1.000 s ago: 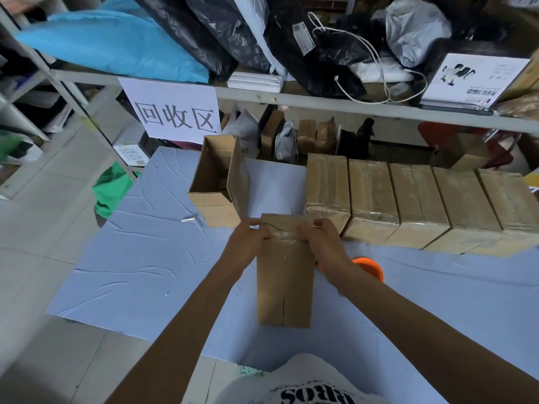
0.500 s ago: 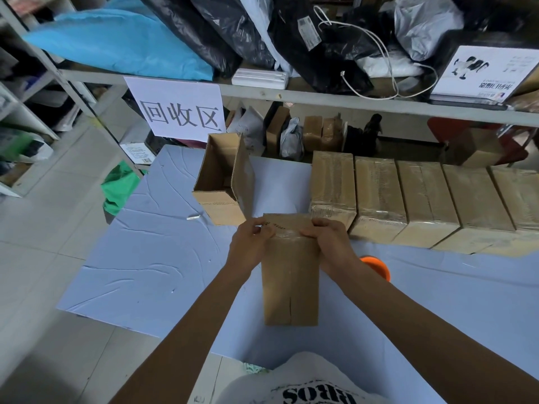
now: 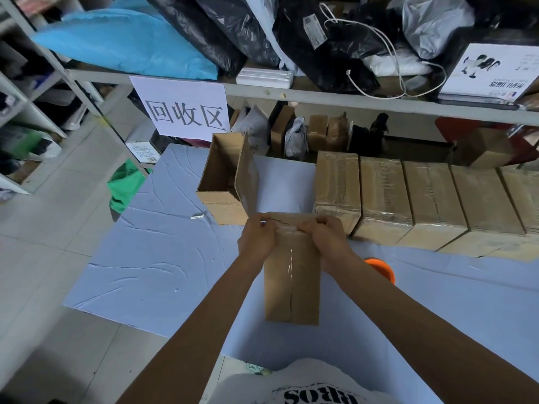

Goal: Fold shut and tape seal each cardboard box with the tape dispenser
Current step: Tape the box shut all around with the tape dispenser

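A long cardboard box (image 3: pixel 291 284) lies lengthwise in front of me on the blue-covered table (image 3: pixel 163 258), with clear tape shining along its top seam. My left hand (image 3: pixel 258 237) and my right hand (image 3: pixel 326 236) grip its far end, fingers curled over the far edge. An orange tape dispenser (image 3: pixel 382 269) peeks out behind my right forearm, mostly hidden. An open box (image 3: pixel 226 182) with raised flaps stands just beyond my left hand. Several taped boxes (image 3: pixel 431 202) sit in a row to the right.
A metal shelf (image 3: pixel 320 97) heaped with black and blue bags runs across the back, with a white paper sign (image 3: pixel 186 109) hanging from it. Small boxes and bags stand under it. A green bag (image 3: pixel 125 188) lies on the tiled floor at the left.
Both hands stay at the box's far end, with only slight finger movement on the tape there. The view has shifted a little; the box has not moved.
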### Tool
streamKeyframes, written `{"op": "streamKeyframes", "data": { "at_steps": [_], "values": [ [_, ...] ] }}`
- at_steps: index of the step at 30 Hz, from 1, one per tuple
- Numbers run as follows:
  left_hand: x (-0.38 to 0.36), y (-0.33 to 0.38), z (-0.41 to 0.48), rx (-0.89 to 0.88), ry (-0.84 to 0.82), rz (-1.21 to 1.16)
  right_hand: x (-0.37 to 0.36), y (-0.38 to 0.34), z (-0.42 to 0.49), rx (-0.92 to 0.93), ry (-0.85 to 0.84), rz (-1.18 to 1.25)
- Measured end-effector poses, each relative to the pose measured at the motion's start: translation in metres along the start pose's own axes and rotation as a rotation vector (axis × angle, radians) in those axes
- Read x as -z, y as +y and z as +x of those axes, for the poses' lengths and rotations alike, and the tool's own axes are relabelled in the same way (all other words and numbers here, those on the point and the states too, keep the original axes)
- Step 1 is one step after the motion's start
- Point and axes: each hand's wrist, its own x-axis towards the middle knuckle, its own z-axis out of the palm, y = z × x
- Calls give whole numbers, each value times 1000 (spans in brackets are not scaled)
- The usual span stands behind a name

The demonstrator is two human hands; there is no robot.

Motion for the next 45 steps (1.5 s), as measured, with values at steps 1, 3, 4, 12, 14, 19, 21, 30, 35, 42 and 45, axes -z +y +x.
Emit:
{"op": "streamKeyframes", "data": {
  "at_steps": [1,3,4,12,14,19,21,30,35,42,45],
  "values": [
    [0,1,2,6,-4,11,3,0,1,16,-15,44],
    [-1,3,4,17,-3,11,6,1,4,36,-33,85],
    [-2,4,4,21,6,7,6,0,5,38,-37,107],
    [-8,-2,-4,-111,159,149,11,1,3,50,-111,192],
    [-9,-7,-11,-192,213,199,9,7,2,95,-108,134],
    [-6,-17,-10,-254,139,158,14,21,0,255,-133,32],
    [-9,-31,-10,-238,-32,-23,24,35,3,297,-191,-52],
    [-16,-55,-22,-132,-31,-142,32,66,0,248,-145,-241],
    [1,-48,-29,-15,-192,-193,33,53,0,234,-244,-239],
    [18,-17,-28,-130,-70,-120,38,25,5,426,-320,-227],
    [23,0,-20,-142,-33,-170,34,7,14,507,-264,-278]
  ]
}}
